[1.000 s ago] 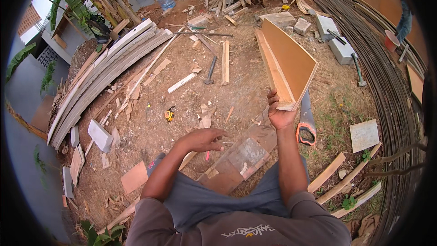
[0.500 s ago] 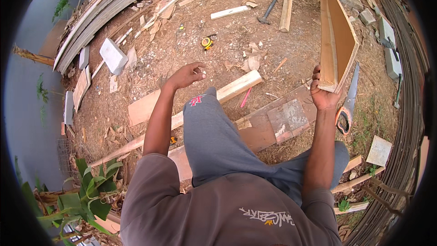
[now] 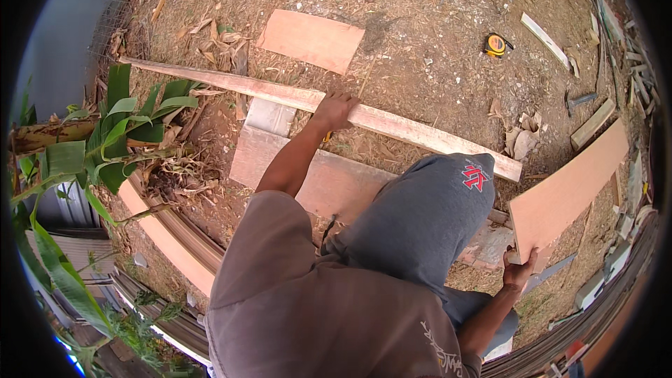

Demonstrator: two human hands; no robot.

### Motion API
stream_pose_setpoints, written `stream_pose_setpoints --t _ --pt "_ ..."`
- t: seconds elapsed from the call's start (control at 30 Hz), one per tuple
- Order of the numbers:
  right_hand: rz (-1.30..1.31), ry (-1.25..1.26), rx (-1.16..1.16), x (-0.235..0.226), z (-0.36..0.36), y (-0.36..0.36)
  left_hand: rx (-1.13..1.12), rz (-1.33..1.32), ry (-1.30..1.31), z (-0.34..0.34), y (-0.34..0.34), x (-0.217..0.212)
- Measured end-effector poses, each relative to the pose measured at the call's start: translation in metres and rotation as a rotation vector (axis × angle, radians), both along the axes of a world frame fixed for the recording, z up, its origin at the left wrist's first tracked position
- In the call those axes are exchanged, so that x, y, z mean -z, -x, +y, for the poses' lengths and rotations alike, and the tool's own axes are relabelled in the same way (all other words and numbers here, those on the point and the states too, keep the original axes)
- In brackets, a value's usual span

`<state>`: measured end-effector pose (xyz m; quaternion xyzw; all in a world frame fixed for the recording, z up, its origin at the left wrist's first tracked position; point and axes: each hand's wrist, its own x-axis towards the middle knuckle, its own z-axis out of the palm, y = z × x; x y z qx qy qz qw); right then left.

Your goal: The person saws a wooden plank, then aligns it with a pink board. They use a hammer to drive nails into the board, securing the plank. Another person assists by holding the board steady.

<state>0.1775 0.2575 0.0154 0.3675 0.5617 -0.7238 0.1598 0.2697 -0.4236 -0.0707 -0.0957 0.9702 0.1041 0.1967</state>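
Note:
My left hand rests on a long, pale wooden beam, its fingers bent over the edge. The beam runs from the far left to beside my raised knee. With my right hand I hold a light-brown plywood panel by its near end, raised at my right side. In this view the panel's flat face shows, and the board joined to it is mostly hidden. A grey saw blade lies by my right hand, its handle hidden. Flat, weathered boards lie on the ground under the beam.
A loose plywood sheet lies beyond the beam. Farther right are a yellow-black tape measure, a white wood strip, a hammer and a short timber block. Broad-leaved green plants stand at left, near a grey wall.
The view has swung to the left. My left hand, in the air before, is now down on the long beam. The plywood panel is still in my right hand, tilted differently.

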Motion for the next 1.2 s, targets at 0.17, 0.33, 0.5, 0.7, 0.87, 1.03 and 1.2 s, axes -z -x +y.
stream_pose_setpoints --t 0.17,0.33,0.5,0.7,0.87,1.03,1.2 --pt "-0.115 -0.095 -0.178 0.020 0.028 -0.006 -0.028 0.303 0.128 0.006 0.010 -0.017" --pt "-0.229 -0.147 -0.179 0.031 0.043 -0.013 -0.019 0.549 0.230 0.012 0.055 -0.048" --pt "-0.103 -0.660 -0.701 0.053 0.000 -0.002 0.079 0.656 0.112 0.068 0.088 -0.067" --pt "0.067 -0.022 -0.458 0.015 -0.105 0.023 0.267 0.639 -0.146 0.221 0.108 -0.073" --pt "0.233 0.517 0.169 0.035 -0.198 0.052 0.399 0.480 -0.317 0.268 0.099 -0.089" --pt "0.325 0.566 0.362 0.050 -0.217 0.057 0.237 0.479 -0.316 0.176 0.082 -0.106" --pt "0.434 0.703 0.423 0.042 -0.220 0.073 -0.080 0.233 -0.394 0.030 0.034 -0.129"
